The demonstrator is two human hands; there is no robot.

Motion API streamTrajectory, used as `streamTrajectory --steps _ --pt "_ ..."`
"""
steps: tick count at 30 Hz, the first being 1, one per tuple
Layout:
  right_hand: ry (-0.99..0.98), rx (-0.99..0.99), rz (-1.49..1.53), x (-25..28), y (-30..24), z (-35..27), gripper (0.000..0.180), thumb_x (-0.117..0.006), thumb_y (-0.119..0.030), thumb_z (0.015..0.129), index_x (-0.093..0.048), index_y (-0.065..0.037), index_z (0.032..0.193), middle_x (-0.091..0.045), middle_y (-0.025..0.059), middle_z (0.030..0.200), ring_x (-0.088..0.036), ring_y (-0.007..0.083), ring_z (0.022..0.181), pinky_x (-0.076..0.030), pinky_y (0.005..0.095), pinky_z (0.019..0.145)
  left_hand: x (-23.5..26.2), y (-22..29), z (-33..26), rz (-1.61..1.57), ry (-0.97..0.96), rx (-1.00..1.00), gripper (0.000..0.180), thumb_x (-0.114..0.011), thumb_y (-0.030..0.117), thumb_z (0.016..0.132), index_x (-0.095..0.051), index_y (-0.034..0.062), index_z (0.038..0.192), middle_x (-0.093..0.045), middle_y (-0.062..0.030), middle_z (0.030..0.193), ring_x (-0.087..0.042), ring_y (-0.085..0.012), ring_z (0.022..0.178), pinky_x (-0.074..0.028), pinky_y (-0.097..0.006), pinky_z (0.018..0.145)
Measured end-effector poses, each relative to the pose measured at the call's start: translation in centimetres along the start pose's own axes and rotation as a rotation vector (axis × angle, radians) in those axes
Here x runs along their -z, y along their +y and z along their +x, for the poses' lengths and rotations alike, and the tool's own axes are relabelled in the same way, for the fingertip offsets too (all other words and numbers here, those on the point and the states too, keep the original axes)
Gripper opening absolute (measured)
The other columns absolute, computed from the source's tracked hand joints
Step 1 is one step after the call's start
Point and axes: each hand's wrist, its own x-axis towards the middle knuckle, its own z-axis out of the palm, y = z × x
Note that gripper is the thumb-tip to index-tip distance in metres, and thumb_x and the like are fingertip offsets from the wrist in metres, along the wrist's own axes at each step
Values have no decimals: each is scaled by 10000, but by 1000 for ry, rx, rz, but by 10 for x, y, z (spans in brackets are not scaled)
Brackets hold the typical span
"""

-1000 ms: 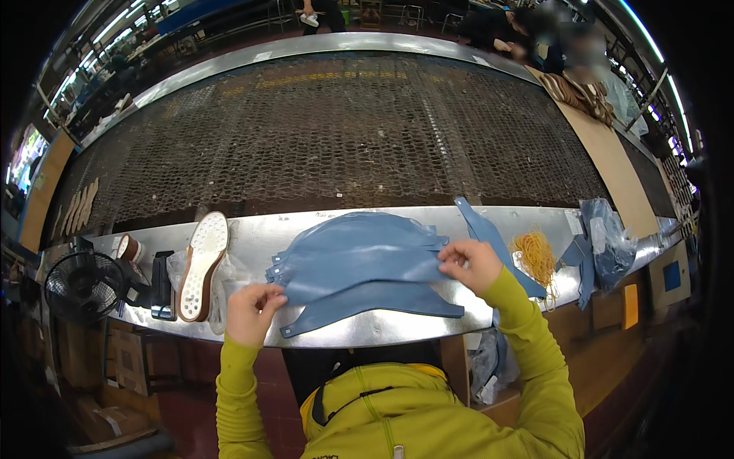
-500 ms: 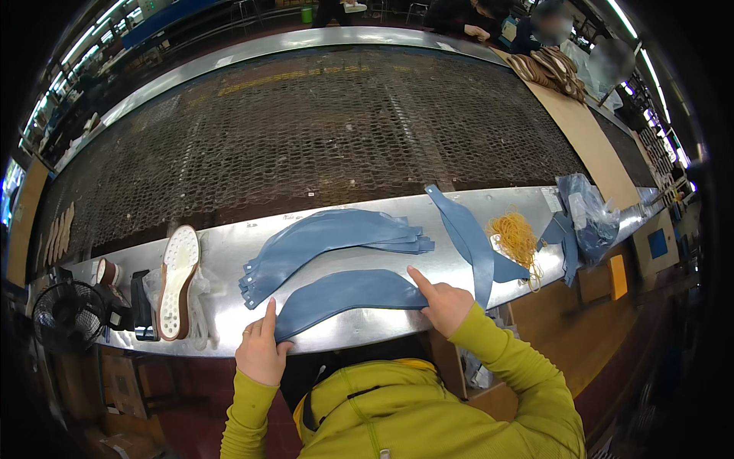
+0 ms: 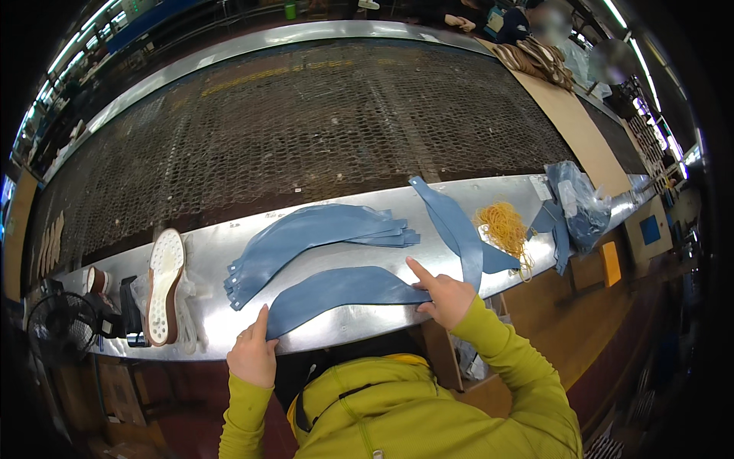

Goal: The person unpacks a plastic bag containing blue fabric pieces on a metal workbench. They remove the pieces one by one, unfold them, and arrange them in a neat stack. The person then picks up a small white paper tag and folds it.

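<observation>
A curved blue sheet piece point(image 3: 344, 288), like leather, lies flat near the front edge of the metal table. My left hand point(image 3: 254, 352) rests at its left end, index finger stretched out and thumb apart, touching the edge. At the other end is my right hand point(image 3: 449, 298), its index finger pointing to the far left and its thumb spread away. The piece's right tip reaches in between that finger and thumb. Just beyond lies a fanned stack of similar blue pieces point(image 3: 306, 233). More blue strips point(image 3: 451, 222) cross one another to the right.
A white-and-brown shoe sole point(image 3: 166, 287) stands at left near a small black fan point(image 3: 63, 325). Yellow rubber bands point(image 3: 502, 227) and a clear plastic bag point(image 3: 579, 203) lie at right. Wire mesh point(image 3: 306, 126) spans the far side. Another person's hands point(image 3: 461, 23) show at the back.
The view has shifted slightly, moving the table things left. My right thumb has spread away from the index finger at the piece's end. My left hand stays at the left end.
</observation>
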Motion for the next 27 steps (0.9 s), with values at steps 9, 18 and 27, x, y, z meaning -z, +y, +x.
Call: streamTrajectory --steps 9,18,27 --pt "170 169 70 -3 -6 2 859 -724 -86 724 -296 -192 1462 -647 95 936 -625 280 832 -517 386 712 1 -6 -6 -28 11 33 654 -721 103 724 -487 137 1333 -650 -98 957 -624 -281 921 -523 -387 735" --pt "220 201 64 -8 -8 1 856 -700 -10 675 -335 -118 1441 -627 90 942 -594 281 876 -500 379 744 -6 -7 -7 51 59 0 681 -712 88 706 -461 125 1338 -632 -97 968 -626 -267 917 -543 -351 718" --pt "364 368 -128 -27 -14 4 759 -529 47 657 -350 38 1395 -592 157 998 -547 328 884 -473 397 798 4 -13 -3 12 18 -15 689 -738 137 692 -471 117 1327 -628 -94 933 -622 -278 864 -527 -369 740"
